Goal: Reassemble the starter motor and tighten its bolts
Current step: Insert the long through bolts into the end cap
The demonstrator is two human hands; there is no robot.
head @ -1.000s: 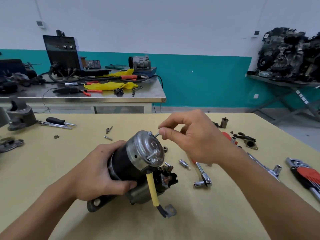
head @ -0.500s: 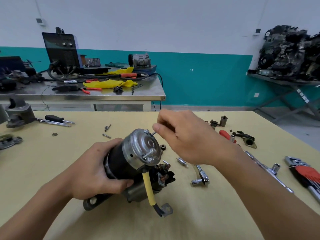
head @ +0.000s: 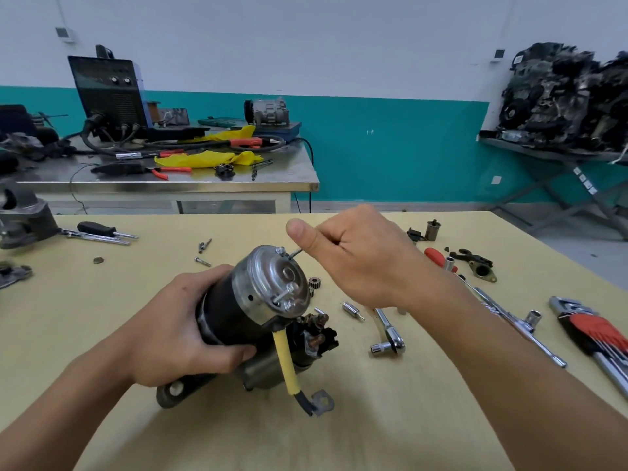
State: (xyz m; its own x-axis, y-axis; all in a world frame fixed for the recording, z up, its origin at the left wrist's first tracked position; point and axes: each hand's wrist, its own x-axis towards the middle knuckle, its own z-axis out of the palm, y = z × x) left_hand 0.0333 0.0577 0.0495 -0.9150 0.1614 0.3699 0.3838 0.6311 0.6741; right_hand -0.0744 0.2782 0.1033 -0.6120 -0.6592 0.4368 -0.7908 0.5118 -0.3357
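Note:
The starter motor [head: 238, 311] lies tilted on the yellow table [head: 102, 334], its silver end cap [head: 275, 283] facing me. My left hand [head: 183, 331] grips its black body from the left. My right hand [head: 353, 256] pinches a long thin bolt [head: 293, 253] that enters the top edge of the end cap. A second long bolt [head: 284, 294] sticks out of the cap's lower part. A yellow-sleeved cable [head: 287, 362] with a metal lug hangs from the motor.
A ratchet [head: 389, 334], a small socket [head: 351, 309], a tiny pinion gear [head: 314, 283], a long extension bar [head: 509, 321], a hex key set [head: 598, 334] and a red-handled tool [head: 436, 256] lie to the right. Loose screws [head: 203, 249] and screwdrivers [head: 98, 231] lie at the left.
My right hand has turned at the top bolt, its thumb now pointing up and left. The motor and my left hand stayed about where they were.

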